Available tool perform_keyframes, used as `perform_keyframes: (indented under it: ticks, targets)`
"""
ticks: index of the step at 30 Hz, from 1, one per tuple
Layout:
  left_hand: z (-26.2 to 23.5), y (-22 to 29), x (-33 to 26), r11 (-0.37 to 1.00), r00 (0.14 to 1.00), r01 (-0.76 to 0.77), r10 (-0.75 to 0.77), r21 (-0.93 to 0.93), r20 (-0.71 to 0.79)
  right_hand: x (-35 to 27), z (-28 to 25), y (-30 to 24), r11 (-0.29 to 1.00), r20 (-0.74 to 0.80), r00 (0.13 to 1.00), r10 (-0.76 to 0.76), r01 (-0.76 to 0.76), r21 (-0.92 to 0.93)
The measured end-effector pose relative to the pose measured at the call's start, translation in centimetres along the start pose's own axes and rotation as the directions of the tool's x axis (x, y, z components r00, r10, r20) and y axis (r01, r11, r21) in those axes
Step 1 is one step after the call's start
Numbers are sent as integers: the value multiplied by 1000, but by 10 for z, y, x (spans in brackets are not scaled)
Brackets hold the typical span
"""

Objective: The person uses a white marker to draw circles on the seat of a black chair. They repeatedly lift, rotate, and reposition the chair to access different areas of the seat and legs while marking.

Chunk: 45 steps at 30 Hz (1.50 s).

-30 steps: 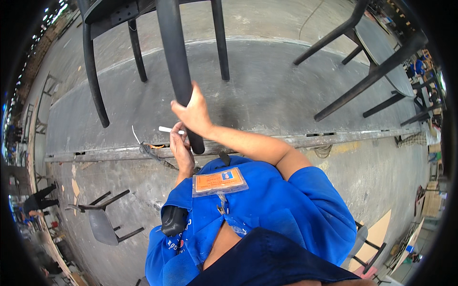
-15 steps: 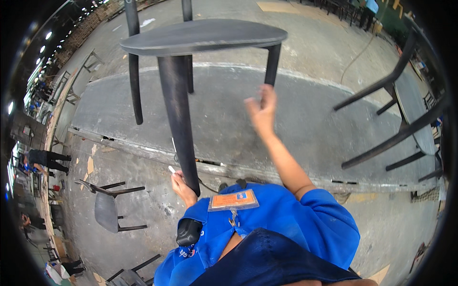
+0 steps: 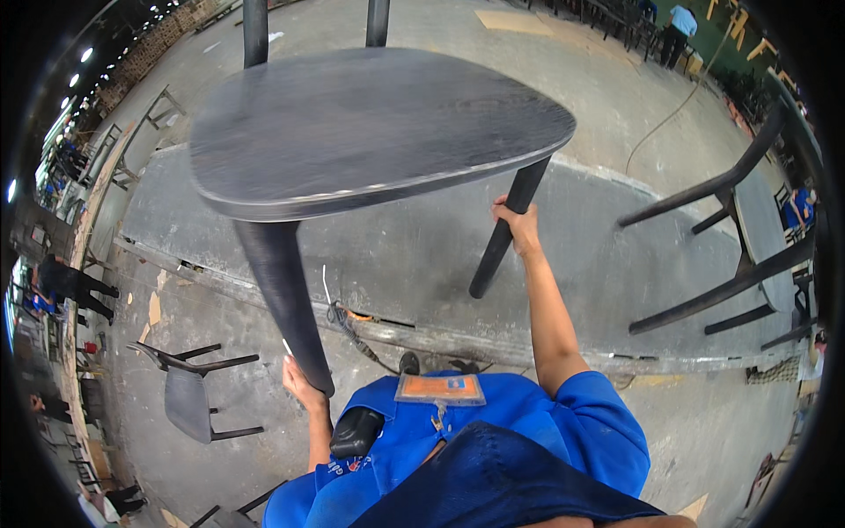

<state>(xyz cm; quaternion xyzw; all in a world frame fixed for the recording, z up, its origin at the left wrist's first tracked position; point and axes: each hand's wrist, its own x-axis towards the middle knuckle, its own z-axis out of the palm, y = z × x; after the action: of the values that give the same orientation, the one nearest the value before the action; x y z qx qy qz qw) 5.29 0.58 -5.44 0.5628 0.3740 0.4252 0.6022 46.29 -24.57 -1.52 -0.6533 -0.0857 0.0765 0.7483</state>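
Observation:
A black wooden chair (image 3: 378, 123) is raised in front of me over the grey platform, its seat top facing me. My right hand (image 3: 519, 224) is closed around its front right leg (image 3: 525, 183), below the seat. Low down by the end of the front left leg (image 3: 283, 304), my left hand (image 3: 304, 384) is closed against that leg, its fingers partly hidden. A thin white stick (image 3: 287, 348) pokes up from the left fingers. Past the seat's far edge, the two rear uprights run out of the picture's top.
A grey platform (image 3: 405, 264) stretches across before me, with a cable (image 3: 352, 333) at its near edge. Another dark chair (image 3: 748, 220) lies tipped at the right. A chair (image 3: 187, 400) lies on the floor at left. Several people work farther off.
My right hand has gone from open beside the front right leg to gripping it. The chair has tilted, bringing the seat top into view, and the left leg's lower end has shifted left and nearer.

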Motion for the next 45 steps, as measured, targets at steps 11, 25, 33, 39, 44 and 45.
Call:
perform_keyframes:
  ticks: [11, 25, 33, 39, 44, 45]
  targets:
    - [51, 14, 32, 884, 820, 467, -427, -14, 381, -145, -92, -146, 925, -155, 920, -359, 328, -191]
    - [148, 93, 100, 963, 918, -271, 260, -3, 301, -94, -79, -235, 772, -279, 879, -386, 143, -619]
    - [178, 140, 96, 894, 903, -391, 325, 220, 282, -51, -82, -247, 806, -217, 894, -393, 221, -549]
    - [185, 149, 99, 839, 866, -485, 421, 247, 271, -34, -87, -248, 829, -206, 905, -373, 225, -513]
    - [189, 148, 107, 860, 876, -459, 397, 224, 273, -26, -91, -249, 817, -189, 901, -391, 245, -523]
    - [190, 148, 109, 873, 889, -432, 369, 228, 273, -24, -91, -249, 811, -183, 900, -396, 249, -530]
